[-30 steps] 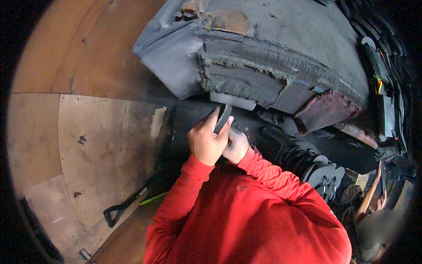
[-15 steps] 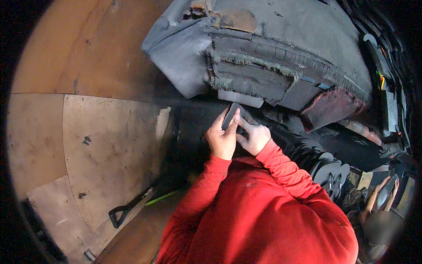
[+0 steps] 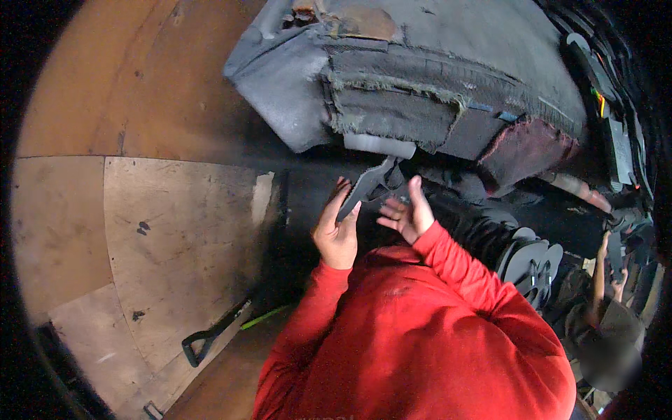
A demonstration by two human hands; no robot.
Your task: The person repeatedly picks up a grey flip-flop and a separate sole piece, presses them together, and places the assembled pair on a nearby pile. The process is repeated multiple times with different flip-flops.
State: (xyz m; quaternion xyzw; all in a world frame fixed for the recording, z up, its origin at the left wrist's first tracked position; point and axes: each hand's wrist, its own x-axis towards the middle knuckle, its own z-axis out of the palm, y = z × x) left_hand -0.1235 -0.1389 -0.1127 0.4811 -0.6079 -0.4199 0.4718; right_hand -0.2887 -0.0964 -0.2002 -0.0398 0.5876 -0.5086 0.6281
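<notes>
My left hand [image 3: 336, 236] grips a dark grey flip-flop [image 3: 365, 183] by one end, with its straps facing right. The flip-flop is tilted, and its far end reaches up to just under a pale grey roller [image 3: 380, 145]; whether they touch I cannot tell. Just right of the flip-flop, my right hand [image 3: 411, 215] is open, thumb up and fingers apart, holding nothing. The roller sticks out below a large dusty grey machine cover [image 3: 483, 49] with frayed cloth flaps [image 3: 395, 112].
Several grey flip-flops [image 3: 528, 262] stand in a row beside my right elbow. A co-worker [image 3: 612, 322] at the far right holds up a dark object. Wooden panels [image 3: 182, 245] fill the left side, with a black handle [image 3: 199, 343] low down. A reddish flap [image 3: 528, 154] hangs at right.
My right hand has let go of the flip-flop and opened. My left hand has moved slightly left and down, and the flip-flop has turned so its straps show.
</notes>
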